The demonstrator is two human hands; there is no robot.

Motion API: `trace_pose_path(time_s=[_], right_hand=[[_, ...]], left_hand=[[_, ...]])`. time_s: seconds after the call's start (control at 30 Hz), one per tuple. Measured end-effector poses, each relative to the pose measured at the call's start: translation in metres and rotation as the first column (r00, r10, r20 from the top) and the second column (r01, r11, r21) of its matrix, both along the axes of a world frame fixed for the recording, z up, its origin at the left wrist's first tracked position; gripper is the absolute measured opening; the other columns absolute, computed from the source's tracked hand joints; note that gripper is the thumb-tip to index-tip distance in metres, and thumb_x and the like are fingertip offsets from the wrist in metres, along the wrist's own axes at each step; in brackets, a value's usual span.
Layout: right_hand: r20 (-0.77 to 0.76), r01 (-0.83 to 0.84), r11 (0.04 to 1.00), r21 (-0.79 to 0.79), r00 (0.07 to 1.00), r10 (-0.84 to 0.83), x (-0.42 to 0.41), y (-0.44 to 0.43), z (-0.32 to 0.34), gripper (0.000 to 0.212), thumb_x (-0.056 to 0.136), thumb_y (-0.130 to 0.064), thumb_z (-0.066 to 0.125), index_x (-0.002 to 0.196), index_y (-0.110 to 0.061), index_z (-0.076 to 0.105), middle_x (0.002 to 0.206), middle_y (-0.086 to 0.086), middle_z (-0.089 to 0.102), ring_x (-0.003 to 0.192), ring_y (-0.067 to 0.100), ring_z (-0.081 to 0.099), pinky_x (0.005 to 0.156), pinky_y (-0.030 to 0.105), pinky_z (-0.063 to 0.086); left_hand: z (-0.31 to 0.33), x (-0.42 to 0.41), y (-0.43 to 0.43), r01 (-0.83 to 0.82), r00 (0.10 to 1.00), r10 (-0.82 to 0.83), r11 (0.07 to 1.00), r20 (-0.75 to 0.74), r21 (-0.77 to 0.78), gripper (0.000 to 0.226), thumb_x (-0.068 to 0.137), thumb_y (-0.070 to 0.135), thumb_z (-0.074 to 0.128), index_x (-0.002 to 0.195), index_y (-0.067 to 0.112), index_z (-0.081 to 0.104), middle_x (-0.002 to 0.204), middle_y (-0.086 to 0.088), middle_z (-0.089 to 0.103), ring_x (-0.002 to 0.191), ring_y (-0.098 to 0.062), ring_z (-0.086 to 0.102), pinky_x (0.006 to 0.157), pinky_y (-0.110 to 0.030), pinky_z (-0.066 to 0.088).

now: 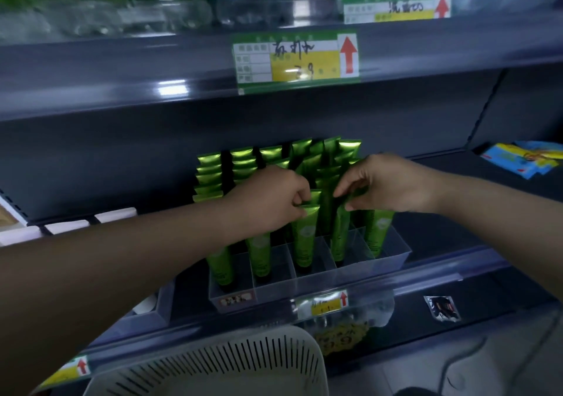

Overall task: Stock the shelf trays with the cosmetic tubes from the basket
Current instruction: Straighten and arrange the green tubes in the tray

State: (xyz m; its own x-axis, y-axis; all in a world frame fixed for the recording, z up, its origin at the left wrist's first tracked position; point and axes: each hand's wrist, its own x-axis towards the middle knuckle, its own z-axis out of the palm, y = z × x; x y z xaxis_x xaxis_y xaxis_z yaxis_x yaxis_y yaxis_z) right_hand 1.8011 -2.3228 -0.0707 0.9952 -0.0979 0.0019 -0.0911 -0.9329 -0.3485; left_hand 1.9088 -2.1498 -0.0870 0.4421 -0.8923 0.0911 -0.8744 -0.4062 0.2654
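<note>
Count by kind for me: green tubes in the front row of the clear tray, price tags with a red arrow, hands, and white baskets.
green tubes, front row of the clear tray: 5
price tags with a red arrow: 5
hands, left hand and right hand: 2
white basket: 1
Total: 13

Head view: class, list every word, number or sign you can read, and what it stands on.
Red up arrow: green-and-yellow paper price tag on the grey shelf edge; its handwriting is blurred.
"洗面奶", probably: handwritten top-right price tag.
Too blurred to read: green cosmetic tubes, small lower price tag.
</note>
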Motion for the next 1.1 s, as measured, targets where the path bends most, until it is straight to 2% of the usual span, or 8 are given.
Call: trace_pose_path(time_s=[0.17,0.27,0.4,0.53,0.77,1.1], right_hand=[[0.052,-0.033,0.994,-0.104,0.998,0.039,0.003,0.000,-0.010,0.020,0.080,-0.015,0.071,0.100,-0.019,0.073,0.100,-0.006,0.071,0.085,0.000,0.055,0.066,0.002,0.035],[0.093,-0.032,0.992,-0.122,0.995,0.044,0.005,-0.001,-0.014,0.018,0.081,-0.014,0.070,0.098,-0.017,0.074,0.099,-0.003,0.072,0.083,-0.001,0.054,0.071,0.009,0.036],[0.115,-0.017,0.993,-0.121,0.993,0.031,0.008,-0.002,-0.017,0.017,0.082,-0.016,0.070,0.099,-0.018,0.073,0.099,-0.003,0.072,0.082,0.001,0.056,0.075,0.014,0.041],[0.123,0.006,0.995,-0.103,0.992,0.007,0.010,-0.002,-0.018,0.018,0.082,-0.017,0.070,0.099,-0.017,0.073,0.100,-0.002,0.072,0.090,0.009,0.063,0.080,0.019,0.047],[0.146,0.035,0.995,-0.097,0.989,-0.020,0.013,0.000,-0.019,0.017,0.082,-0.015,0.070,0.098,-0.016,0.073,0.098,0.000,0.072,0.091,0.012,0.065,0.082,0.023,0.050],[0.132,0.052,0.995,-0.088,0.990,-0.040,0.011,-0.001,-0.021,0.016,0.082,-0.017,0.069,0.098,-0.019,0.073,0.097,-0.002,0.071,0.088,0.010,0.063,0.082,0.024,0.050]], left_hand=[[-0.004,-0.002,-0.003,-0.003,0.999,0.002,0.999,0.041,0.035,0.025,0.083,0.018,0.069,0.108,0.017,0.067,0.103,0.001,0.069,0.093,-0.011,0.062,0.085,-0.029,0.052],[-0.004,-0.002,-0.004,-0.014,0.999,0.012,0.999,0.052,0.038,0.023,0.084,0.016,0.067,0.107,0.016,0.067,0.102,0.000,0.069,0.094,-0.011,0.062,0.084,-0.027,0.051],[-0.006,0.000,-0.003,-0.029,0.998,0.028,0.999,0.058,0.021,0.021,0.084,0.015,0.067,0.106,0.017,0.068,0.101,0.001,0.069,0.093,-0.010,0.062,0.081,-0.023,0.049],[-0.007,0.000,-0.002,-0.041,0.997,0.040,0.999,0.059,0.018,0.022,0.085,0.014,0.066,0.106,0.017,0.068,0.102,0.000,0.069,0.093,-0.011,0.062,0.080,-0.022,0.048],[-0.006,0.000,0.001,-0.061,0.995,0.059,0.998,0.082,0.022,0.024,0.085,0.012,0.064,0.109,0.016,0.068,0.103,-0.001,0.069,0.094,-0.013,0.063,0.078,-0.019,0.045],[-0.011,0.000,0.004,-0.050,0.984,0.044,0.998,0.172,0.032,0.025,0.087,0.015,0.061,0.111,0.018,0.066,0.107,-0.001,0.067,0.096,-0.017,0.062,0.081,-0.027,0.049]])
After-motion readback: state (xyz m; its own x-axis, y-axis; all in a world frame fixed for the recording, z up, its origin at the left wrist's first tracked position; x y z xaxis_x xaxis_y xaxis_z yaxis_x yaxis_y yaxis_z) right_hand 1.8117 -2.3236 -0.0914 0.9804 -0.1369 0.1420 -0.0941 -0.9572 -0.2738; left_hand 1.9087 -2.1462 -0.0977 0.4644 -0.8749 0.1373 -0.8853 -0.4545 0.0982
